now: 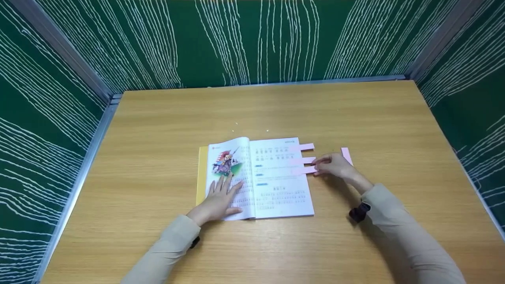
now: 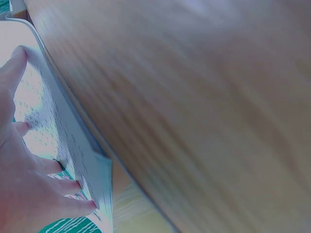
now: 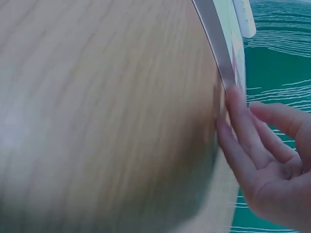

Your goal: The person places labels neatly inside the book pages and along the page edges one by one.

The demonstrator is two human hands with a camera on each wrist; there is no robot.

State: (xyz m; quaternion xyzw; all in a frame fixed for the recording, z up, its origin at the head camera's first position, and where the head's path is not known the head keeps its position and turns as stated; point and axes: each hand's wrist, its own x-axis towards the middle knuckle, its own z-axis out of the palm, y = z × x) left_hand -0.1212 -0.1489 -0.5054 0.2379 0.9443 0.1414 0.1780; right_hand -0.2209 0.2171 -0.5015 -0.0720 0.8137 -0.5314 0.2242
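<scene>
An open book point(image 1: 282, 205) lies on the table, with a coloured picture on its left page. My left hand point(image 1: 218, 200) rests on that page with its fingers spread; the left wrist view shows the hand point(image 2: 34, 179) against the printed text. Pink paper strips point(image 1: 307, 146) stick out from the right page's outer edge. Beside that edge, my right hand point(image 1: 334, 165) pinches the outer end of the lowest strip point(image 1: 303, 170), with a fingertip right at the middle strip point(image 1: 303, 160). In the right wrist view, the fingers point(image 3: 243, 121) stand at the book's edge.
Another pink strip point(image 1: 346, 154) lies on the wooden table point(image 1: 165, 118), partly behind the right hand. A yellow cover edge point(image 1: 202, 173) shows along the book's left side. Tiny white bits are scattered above the book. Green panels with white lines point(image 1: 272, 43) surround the table.
</scene>
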